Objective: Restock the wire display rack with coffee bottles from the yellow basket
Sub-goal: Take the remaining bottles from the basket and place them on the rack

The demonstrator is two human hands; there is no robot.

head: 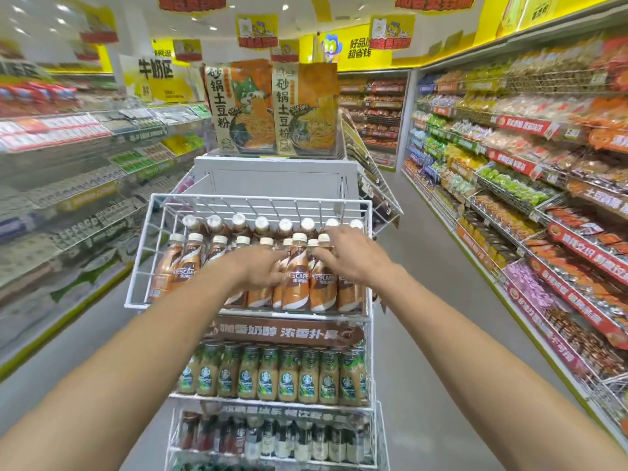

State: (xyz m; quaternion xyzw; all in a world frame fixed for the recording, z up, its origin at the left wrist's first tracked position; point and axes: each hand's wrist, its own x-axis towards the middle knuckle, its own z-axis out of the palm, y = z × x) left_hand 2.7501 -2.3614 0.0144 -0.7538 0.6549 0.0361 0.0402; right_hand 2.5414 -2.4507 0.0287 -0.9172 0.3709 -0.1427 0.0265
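— Where are our fingers? 
— On the left hand they curl round the brown coffee bottles in the front row of the top tier, gripping one at its shoulder; on the right hand the fingers are spread loose over the white caps beside it, touching but not clasped round anything.
— And the bottles? 
— They stand upright in rows inside the white wire display rack; the left part of the front row holds only a few.
— Below that? 
— We see a tier of green-labelled bottles, then a blurred tier of darker ones; two noodle packets stand behind the rack; stocked shelves line both sides of the aisle.
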